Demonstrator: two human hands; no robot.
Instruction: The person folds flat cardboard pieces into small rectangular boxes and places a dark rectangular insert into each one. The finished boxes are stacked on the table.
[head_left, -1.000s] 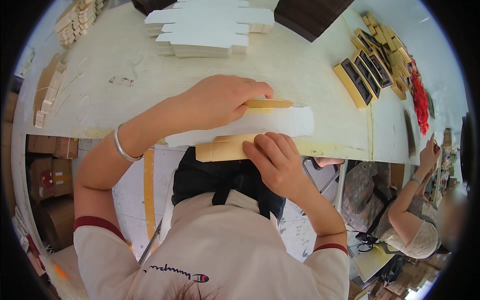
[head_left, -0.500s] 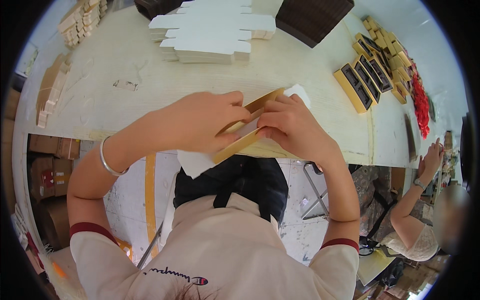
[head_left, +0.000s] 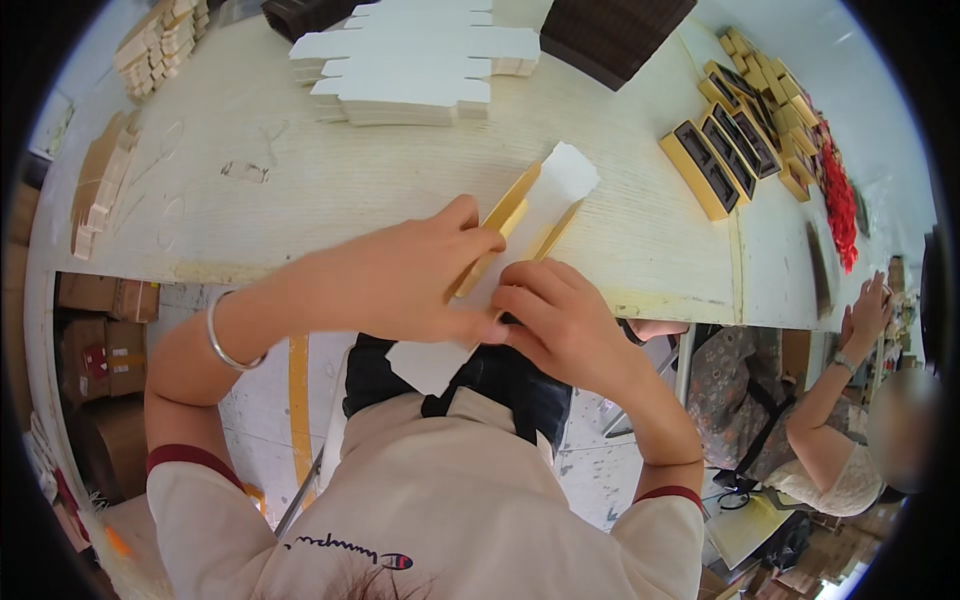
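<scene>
A partly folded cardboard box (head_left: 568, 172), white inside and gold on its raised side walls, slants over the table's front edge. Its far white flap rests over the table, and its near flap hangs above my lap. My left hand (head_left: 410, 280) is closed on the left wall, fingers over the gold edge and thumb reaching toward the near end. Across from it, my right hand (head_left: 572, 325) grips the right wall near the close end with bent fingers. The two hands nearly meet at that end, so the fold there is partly hidden.
Flat white box blanks (head_left: 410, 55) are stacked at the back, beside a dark brown stack (head_left: 610, 40). Gold boxes with dark inserts (head_left: 700, 170) and a red heap (head_left: 838, 205) lie right. Tan card piles (head_left: 103, 185) stand left. Another person (head_left: 815, 440) is at the right.
The box has swung steeper and its walls have spread apart, showing more white inside. Both hands have moved down toward its near end, the right hand sliding down along its wall.
</scene>
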